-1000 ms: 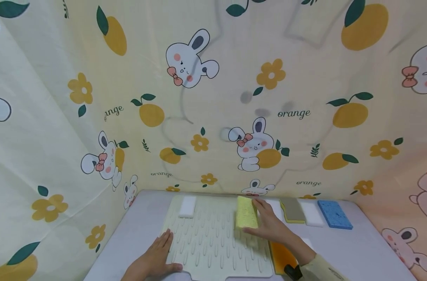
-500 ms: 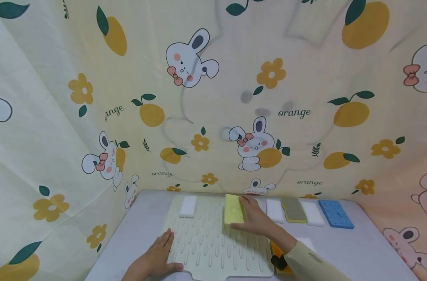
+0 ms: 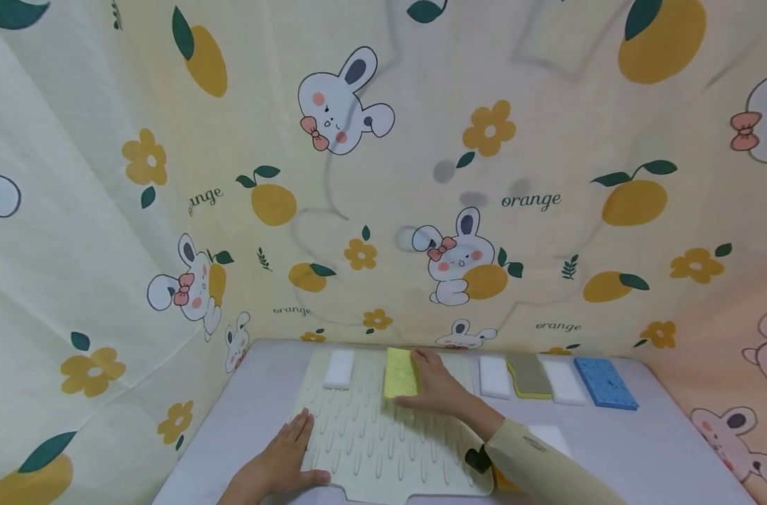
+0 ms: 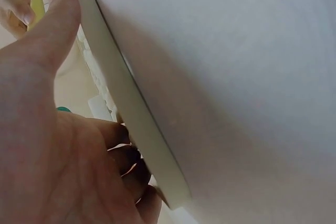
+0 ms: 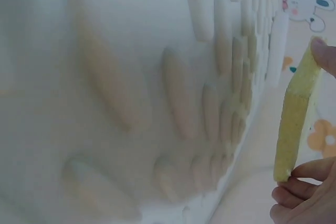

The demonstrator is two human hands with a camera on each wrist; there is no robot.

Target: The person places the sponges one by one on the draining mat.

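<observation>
Between the thumb and fingers of my right hand (image 3: 439,388) a yellow sponge (image 3: 400,373) is pinched by its ends, over the back middle of a cream board with raised ridges (image 3: 364,473). The right wrist view shows the sponge (image 5: 293,124) edge-on, beyond the board's ridges. At the board's left side, my left hand (image 3: 282,452) rests with straight fingers along the edge and the thumb at the front corner. The left wrist view shows its thumb and fingertips against the board's rim (image 4: 134,114). A white sponge (image 3: 339,369) lies at the board's back left.
Along the back right stand a white sponge (image 3: 495,377), a yellow sponge with a grey face (image 3: 528,376), another white piece (image 3: 565,382) and a blue sponge (image 3: 606,383). Nearer, the right sleeve (image 3: 541,459) partly covers an orange item (image 3: 506,482) and a white one (image 3: 550,438).
My right hand has carried the yellow sponge leftward across the board, uncovering the white sponge at the back right. The left hand has stayed at the board's edge.
</observation>
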